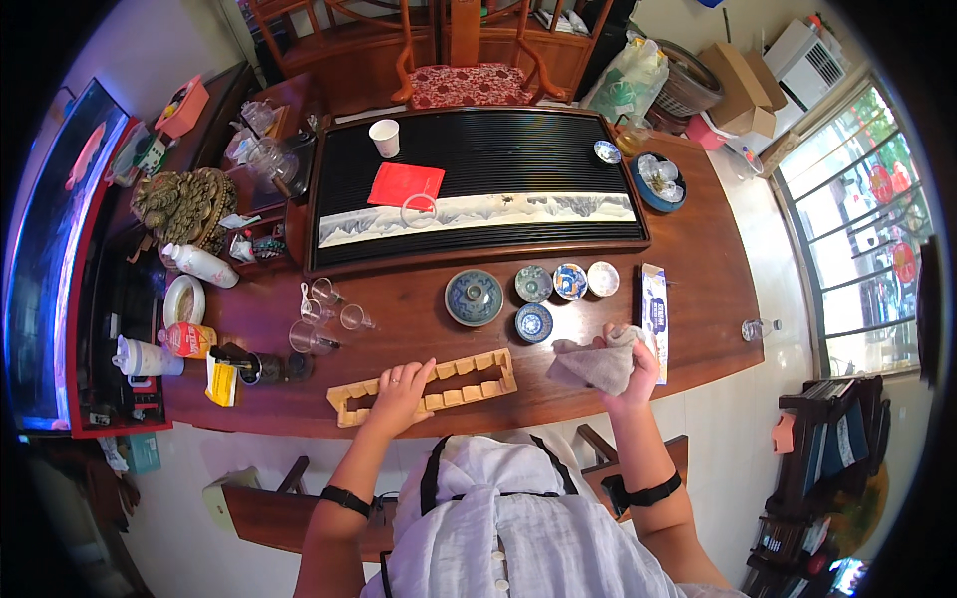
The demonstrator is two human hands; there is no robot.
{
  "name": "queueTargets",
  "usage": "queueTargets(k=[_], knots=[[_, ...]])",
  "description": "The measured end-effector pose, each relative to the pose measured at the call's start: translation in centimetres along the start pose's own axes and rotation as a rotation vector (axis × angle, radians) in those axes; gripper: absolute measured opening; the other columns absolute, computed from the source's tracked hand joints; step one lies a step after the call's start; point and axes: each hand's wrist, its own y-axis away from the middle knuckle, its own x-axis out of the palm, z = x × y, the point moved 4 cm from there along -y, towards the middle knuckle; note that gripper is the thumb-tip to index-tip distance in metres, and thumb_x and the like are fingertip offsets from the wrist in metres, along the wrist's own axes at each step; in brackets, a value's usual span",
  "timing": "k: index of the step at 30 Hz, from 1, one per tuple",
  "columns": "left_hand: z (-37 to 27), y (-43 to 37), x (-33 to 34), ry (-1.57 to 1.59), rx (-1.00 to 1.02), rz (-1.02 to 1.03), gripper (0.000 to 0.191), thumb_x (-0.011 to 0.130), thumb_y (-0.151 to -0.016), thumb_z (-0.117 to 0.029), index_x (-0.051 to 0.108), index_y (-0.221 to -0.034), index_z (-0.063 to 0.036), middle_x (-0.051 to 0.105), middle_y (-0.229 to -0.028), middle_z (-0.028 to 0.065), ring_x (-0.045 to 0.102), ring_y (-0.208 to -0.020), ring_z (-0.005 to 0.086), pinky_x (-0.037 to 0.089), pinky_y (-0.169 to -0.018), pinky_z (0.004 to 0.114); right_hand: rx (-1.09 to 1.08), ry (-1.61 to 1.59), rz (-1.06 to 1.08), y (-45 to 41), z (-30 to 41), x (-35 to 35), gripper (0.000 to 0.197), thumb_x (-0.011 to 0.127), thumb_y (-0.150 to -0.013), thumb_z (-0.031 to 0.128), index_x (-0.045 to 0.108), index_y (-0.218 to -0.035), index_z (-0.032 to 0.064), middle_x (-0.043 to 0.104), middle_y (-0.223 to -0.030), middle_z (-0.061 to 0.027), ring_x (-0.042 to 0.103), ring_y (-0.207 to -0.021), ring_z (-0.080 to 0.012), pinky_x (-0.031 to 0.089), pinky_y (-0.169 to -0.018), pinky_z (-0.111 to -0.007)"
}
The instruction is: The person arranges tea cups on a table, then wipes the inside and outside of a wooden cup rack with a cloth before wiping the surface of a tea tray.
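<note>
My left hand lies across a notched bamboo or wooden rack, its fingers on the far rail and thumb by the near one. The rack rests slightly tilted near the table's front edge. A bunched grey cloth is in my right hand, above the table to the rack's right. Beyond it are a blue patterned cup, a green cup, a blue-and-orange cup and a pale cup. A lidded gaiwan stands to their left.
A black slatted tea tray spans the table's far side, bearing a paper cup and red packet. Glass cups stand left; a long printed box lies right. A small bottle lies near the right edge.
</note>
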Motion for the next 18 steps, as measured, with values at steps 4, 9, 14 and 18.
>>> queueTargets(k=[4, 9, 14, 18], knots=[[1.2, -0.5, 2.5, 0.023, 0.001, 0.049, 0.111, 0.092, -0.059, -0.029, 0.035, -0.152, -0.0114, 0.047, -0.132, 0.0089, 0.046, -0.123, 0.0305, 0.034, -0.107, 0.047, 0.074, -0.052, -0.002, 1.8, -1.5, 1.7, 0.027, 0.054, -0.089, 0.022, 0.06, -0.108, 0.0043, 0.063, -0.107, -0.0121, 0.061, -0.1, -0.0276, 0.05, -0.094, -0.042], [1.8, -1.3, 4.2, 0.012, 0.028, 0.064, 0.121, 0.095, -0.048, -0.034, 0.037, -0.151, -0.0124, 0.047, -0.131, 0.0092, 0.046, -0.122, 0.0308, 0.034, -0.105, 0.048, 0.081, -0.043, 0.111, 2.6, -2.6, 2.5, 0.028, 0.056, -0.087, 0.023, 0.056, -0.108, 0.0039, 0.061, -0.104, -0.0096, 0.061, -0.1, -0.0259, 0.051, -0.092, -0.043], [2.6, -2.3, 4.9, -0.028, 0.042, 0.033, 0.124, 0.095, -0.047, -0.035, 0.035, -0.152, -0.012, 0.047, -0.131, 0.0093, 0.046, -0.122, 0.0308, 0.035, -0.105, 0.047, 0.079, -0.054, 0.102, 3.7, -2.8, 3.3, 0.028, 0.057, -0.086, 0.023, 0.056, -0.106, 0.0039, 0.061, -0.104, -0.0095, 0.061, -0.1, -0.0258, 0.05, -0.094, -0.042], [3.0, -3.2, 5.1, 0.007, 0.096, 0.062, 0.124, 0.095, -0.047, -0.034, 0.034, -0.152, -0.0109, 0.047, -0.131, 0.0097, 0.046, -0.122, 0.0313, 0.035, -0.104, 0.047, 0.07, -0.048, 0.069, 4.1, -3.0, 2.2, 0.032, 0.057, -0.086, 0.022, 0.057, -0.111, 0.0026, 0.062, -0.106, -0.0112, 0.061, -0.102, -0.0268, 0.049, -0.096, -0.043]])
